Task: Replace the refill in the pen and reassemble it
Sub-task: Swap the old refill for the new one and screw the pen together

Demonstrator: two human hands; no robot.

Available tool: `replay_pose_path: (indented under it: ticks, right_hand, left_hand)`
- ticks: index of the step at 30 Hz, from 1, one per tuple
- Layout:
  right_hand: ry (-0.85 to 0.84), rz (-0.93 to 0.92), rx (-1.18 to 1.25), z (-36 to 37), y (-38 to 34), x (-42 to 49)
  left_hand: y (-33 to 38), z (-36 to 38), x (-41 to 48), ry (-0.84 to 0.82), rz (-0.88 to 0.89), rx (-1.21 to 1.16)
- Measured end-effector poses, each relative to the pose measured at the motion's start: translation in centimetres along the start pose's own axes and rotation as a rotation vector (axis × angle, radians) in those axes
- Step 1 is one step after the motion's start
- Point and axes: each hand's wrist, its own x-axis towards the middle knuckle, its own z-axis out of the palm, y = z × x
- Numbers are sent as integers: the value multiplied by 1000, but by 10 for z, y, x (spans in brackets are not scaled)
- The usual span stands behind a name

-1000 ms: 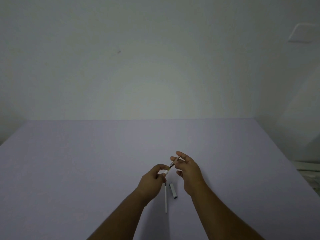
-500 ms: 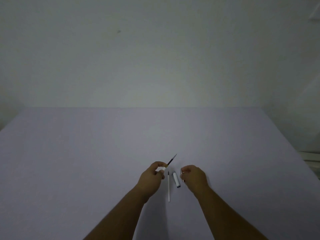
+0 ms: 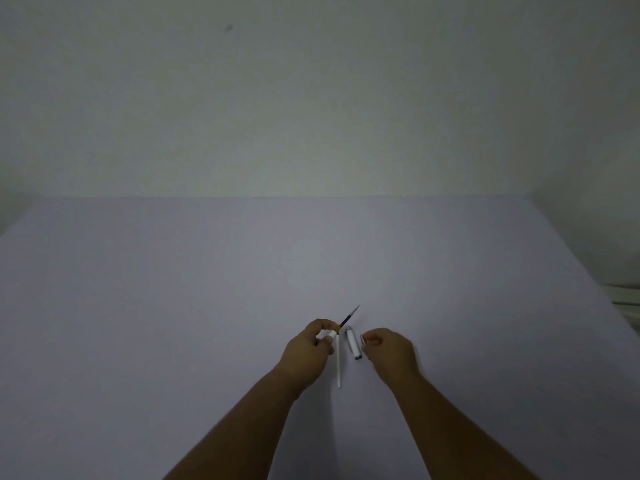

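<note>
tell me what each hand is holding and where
The left hand pinches the pen at its white barrel, the tip pointing away. The right hand grips a small part in its fingers, too small to identify.

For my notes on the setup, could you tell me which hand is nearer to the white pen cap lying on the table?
Right. The right hand sits just beside the pen cap, fingertips almost touching it; the left hand is farther, beyond the thin white refill.

both bare forearms are reaching in from the near edge, converging toward the middle. the left hand (image 3: 304, 351) is curling its fingers into a pinch, knuckles up. the right hand (image 3: 391, 353) is sitting just right of it, apart, fingers curled inward in a loose fist.
</note>
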Motion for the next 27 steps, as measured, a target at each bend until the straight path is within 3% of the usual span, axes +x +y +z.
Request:
replay_pose_path:
  ticks: [10, 12, 15, 18, 23, 25, 27]
  right_hand:
    - [46, -10, 57, -7, -6, -8]
    - [67, -7, 195, -12, -12, -10]
    - [-66, 48, 539, -18, -24, -14]
    - [-182, 51, 618, -18, -33, -14]
    - [2, 163, 882, -22, -36, -2]
    - [97, 197, 821, -28, -28, 4]
    - [142, 194, 556, -32, -15, 7]
  left_hand:
    - [0, 1, -4, -8, 1, -10]
    - [3, 2, -4, -10, 5, -16]
    - [7, 4, -5, -13, 12, -20]
    - [11, 7, -6, -20, 20, -29]
    - [10, 9, -4, 10, 10, -33]
    - [8, 7, -3, 21, -7, -38]
    - [6, 6, -3, 28, -22, -36]
